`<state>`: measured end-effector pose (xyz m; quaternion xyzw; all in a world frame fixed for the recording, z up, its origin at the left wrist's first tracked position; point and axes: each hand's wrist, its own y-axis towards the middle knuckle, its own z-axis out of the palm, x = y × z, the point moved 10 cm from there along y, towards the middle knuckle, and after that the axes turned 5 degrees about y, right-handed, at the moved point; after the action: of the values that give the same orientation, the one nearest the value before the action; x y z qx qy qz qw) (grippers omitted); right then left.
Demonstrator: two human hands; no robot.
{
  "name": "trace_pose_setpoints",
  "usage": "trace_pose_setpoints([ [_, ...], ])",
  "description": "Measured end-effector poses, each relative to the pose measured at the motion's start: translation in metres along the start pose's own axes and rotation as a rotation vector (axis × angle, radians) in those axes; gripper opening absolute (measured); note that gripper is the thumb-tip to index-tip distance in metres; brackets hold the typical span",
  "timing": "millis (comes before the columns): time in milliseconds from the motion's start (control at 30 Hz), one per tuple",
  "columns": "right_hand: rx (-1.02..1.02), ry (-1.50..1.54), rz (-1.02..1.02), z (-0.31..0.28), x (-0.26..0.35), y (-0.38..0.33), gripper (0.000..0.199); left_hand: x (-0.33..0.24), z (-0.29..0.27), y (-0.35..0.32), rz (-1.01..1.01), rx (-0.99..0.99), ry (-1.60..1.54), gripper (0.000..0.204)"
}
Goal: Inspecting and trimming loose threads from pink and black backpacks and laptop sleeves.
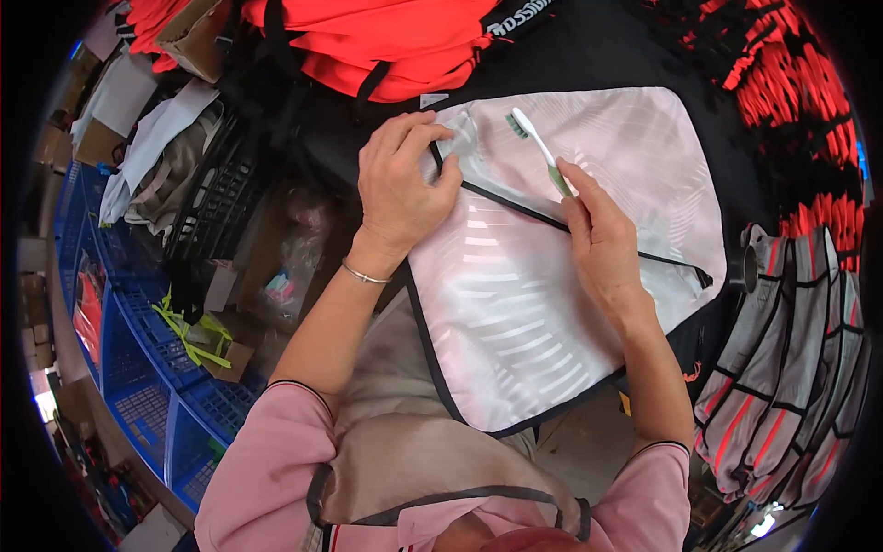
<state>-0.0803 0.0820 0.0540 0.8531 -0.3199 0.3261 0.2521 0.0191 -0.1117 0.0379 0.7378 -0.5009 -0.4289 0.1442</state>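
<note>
A pale pink and silver fabric piece (543,313) with black edging lies before me. A black-trimmed seam or opening crosses it diagonally. My left hand (405,175) is at its upper left, thumb and fingers curled onto the fabric by the upper end of the black trim. My right hand (602,239) grips a white and green toothbrush (544,150) by the lower part of its handle. The toothbrush head points up and to the left, above the fabric's upper part and apart from my left hand. What lies under my left fingers is partly hidden.
Bright red-orange fabric goods (395,41) are piled at the far side. Grey panels with red stripes (777,359) hang at the right, beneath more red-orange straps (796,92). At the left stand blue plastic crates (133,396) and a cardboard box (225,345) with yellow-green straps.
</note>
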Motion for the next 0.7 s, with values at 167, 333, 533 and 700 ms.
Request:
trace_pose_setpoints([
  [167, 0.101, -0.167, -0.028, 0.031, -0.009, -0.003, 0.041, 0.019, 0.019, -0.001, -0.128, 0.096, -0.058, 0.022],
  [333, 0.155, -0.221, -0.111, 0.062, -0.012, 0.002, 0.053, 0.022, 0.025, -0.008, -0.15, 0.119, -0.033, 0.026],
  [533, 0.141, -0.239, -0.18, 0.083, -0.009, 0.045, 0.049, 0.025, 0.029, -0.011, -0.252, 0.188, -0.073, 0.037],
  [700, 0.335, -0.33, -0.135, 0.05, -0.007, -0.003, 0.04, 0.03, 0.032, -0.011, -0.211, 0.144, -0.053, 0.037],
])
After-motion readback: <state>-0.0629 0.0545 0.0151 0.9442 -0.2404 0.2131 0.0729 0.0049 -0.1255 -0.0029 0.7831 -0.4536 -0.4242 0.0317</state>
